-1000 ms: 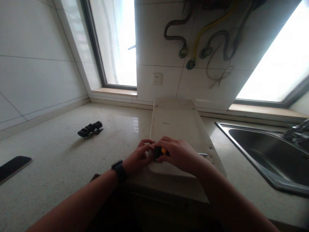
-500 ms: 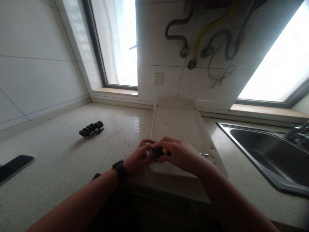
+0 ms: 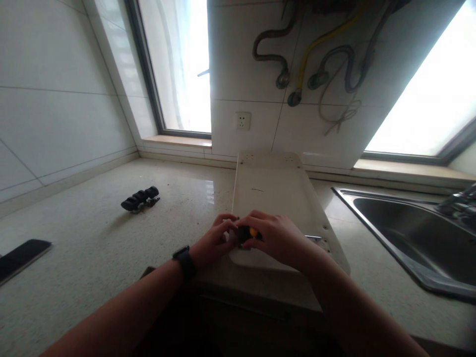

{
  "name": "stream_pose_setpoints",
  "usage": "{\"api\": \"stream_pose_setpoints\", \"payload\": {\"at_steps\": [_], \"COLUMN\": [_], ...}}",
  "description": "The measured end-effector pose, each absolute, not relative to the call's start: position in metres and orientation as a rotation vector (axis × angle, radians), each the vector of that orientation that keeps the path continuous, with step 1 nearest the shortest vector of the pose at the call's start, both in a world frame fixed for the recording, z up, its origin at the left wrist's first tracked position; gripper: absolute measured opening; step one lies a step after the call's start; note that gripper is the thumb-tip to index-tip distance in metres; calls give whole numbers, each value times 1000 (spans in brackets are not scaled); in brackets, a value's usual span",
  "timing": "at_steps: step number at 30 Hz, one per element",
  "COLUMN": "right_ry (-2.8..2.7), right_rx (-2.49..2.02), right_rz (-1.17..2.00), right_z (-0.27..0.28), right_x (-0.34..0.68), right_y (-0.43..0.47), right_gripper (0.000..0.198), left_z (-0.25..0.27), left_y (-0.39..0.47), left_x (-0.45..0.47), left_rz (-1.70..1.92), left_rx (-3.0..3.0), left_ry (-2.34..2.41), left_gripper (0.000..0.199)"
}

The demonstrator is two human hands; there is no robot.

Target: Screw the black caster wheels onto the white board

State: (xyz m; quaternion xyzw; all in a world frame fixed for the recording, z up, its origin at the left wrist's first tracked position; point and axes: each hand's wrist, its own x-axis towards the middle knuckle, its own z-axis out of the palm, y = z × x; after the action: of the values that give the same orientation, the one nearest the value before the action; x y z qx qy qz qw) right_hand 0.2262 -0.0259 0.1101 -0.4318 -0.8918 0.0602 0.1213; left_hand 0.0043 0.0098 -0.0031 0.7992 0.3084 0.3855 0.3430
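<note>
Black with an orange spot, a small handle-like piece (image 3: pixel 244 235) sits between the thumb and fingers of my right hand (image 3: pixel 275 235), which curve around it and leave only a small gap, over the near left corner of a pale panel (image 3: pixel 269 191). My left hand (image 3: pixel 218 237) is at that same corner, fingers bent and their tips close by the piece; whether they grip anything I cannot tell. Just beyond my right wrist, a thin metal rod (image 3: pixel 313 237) shows on the panel. The panel lies flat on a speckled countertop (image 3: pixel 178 203), reaching from the near edge towards the tiled wall. On my left wrist is a dark watch (image 3: pixel 183 259). Farther left lie a black ribbed object (image 3: pixel 140 198) and, near the edge of view, a dark flat slab (image 3: pixel 23 259). To the right is a steel sink (image 3: pixel 416 218). Above the panel, the wall carries a socket (image 3: pixel 243 121) and a yellow hose (image 3: pixel 308 52) between grey ones.
</note>
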Motion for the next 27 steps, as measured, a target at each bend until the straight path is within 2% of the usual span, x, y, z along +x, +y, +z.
{"api": "stream_pose_setpoints", "payload": {"at_steps": [27], "right_ry": [-2585], "right_rx": [-1260], "right_rz": [217], "right_z": [111], "right_x": [226], "right_y": [-26], "right_gripper": [43], "left_z": [-3], "left_y": [9], "left_x": [5], "left_rz": [996], "left_rx": [2061], "left_ry": [791], "left_gripper": [22]}}
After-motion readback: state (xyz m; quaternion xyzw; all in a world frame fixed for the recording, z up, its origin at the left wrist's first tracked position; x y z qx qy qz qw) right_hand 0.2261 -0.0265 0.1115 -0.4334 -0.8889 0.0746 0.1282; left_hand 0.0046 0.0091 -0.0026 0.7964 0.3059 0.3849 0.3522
